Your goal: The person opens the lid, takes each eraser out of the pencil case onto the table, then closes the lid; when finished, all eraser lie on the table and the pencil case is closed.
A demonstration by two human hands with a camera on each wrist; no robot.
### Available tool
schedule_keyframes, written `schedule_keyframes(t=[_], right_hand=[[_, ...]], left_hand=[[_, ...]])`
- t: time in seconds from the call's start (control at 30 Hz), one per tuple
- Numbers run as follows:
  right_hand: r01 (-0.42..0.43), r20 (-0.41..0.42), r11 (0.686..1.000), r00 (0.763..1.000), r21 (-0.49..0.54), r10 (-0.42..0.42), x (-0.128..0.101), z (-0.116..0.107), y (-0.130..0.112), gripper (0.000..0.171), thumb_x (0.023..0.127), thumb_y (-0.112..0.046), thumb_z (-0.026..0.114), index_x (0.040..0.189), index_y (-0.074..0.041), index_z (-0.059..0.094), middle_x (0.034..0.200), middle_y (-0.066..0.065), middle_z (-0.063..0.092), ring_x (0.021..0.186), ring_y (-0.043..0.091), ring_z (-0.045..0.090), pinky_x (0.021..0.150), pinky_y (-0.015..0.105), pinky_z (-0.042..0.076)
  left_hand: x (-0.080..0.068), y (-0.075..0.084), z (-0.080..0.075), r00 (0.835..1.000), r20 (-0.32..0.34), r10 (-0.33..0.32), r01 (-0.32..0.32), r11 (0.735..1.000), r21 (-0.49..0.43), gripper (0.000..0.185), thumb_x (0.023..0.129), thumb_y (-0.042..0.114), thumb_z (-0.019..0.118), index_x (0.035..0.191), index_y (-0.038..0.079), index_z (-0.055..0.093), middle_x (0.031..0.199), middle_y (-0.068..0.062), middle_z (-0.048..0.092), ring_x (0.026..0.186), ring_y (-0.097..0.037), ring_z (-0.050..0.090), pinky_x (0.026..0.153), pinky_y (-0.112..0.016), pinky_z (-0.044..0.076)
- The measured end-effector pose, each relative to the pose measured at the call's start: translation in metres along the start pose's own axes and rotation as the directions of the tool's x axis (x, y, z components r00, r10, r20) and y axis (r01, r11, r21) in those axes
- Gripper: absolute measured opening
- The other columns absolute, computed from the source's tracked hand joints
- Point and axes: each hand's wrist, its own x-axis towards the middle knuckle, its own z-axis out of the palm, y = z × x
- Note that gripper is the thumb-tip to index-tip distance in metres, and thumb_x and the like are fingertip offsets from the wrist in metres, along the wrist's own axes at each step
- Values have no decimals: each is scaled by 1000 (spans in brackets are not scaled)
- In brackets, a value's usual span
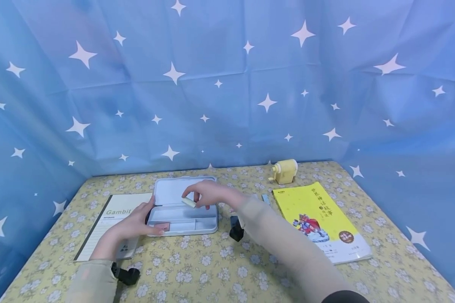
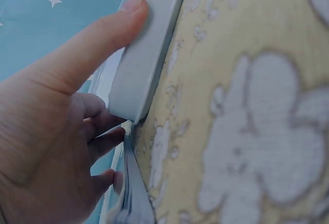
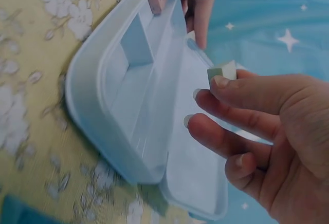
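A pale blue pencil case (image 1: 182,210) lies open on the flowered tablecloth, lid flat behind the tray. My left hand (image 1: 138,223) grips its left end: the thumb (image 2: 103,34) lies along the tray's wall (image 2: 139,64) and the fingers curl round the corner. Over the tray, my right hand (image 1: 204,194) pinches a small cream eraser (image 1: 188,202) between thumb and fingertips. In the right wrist view the eraser (image 3: 223,71) shows just above the case's lid (image 3: 200,172). A pink eraser (image 1: 163,226) lies in the tray's left compartment.
A "Gambit" notebook (image 1: 110,219) lies left of the case, partly under my left hand. A yellow book (image 1: 320,219) lies to the right, a yellow pencil sharpener (image 1: 284,171) behind it. A small blue item (image 1: 265,198) sits near the book. A starred blue curtain (image 1: 227,84) surrounds the table.
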Motion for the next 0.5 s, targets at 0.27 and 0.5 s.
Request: schedule_keyframes(t=[0.27,0.5], right_hand=[[0,-52,1000,999,26,1,-29,-5,19,46,91,-10,68,135,-18,55,93,-6,61,66,27,66,65,29,51],[33,-102,999,994,37,-29,-55,-8,31,44,89,-11,71,131,-13,58,90,-7,64,64,17,65,65,28,51]], left_hand=[[-1,2,0,1000,1,3,-3,1000,-7,123,74,43,83,153,-2,2,145,-32,24,131,-49,28,101,-62,28],[-1,2,-1,1000,5,5,-5,1000,4,123,74,43,83,154,-2,1,146,-32,23,132,-50,26,101,-64,27]])
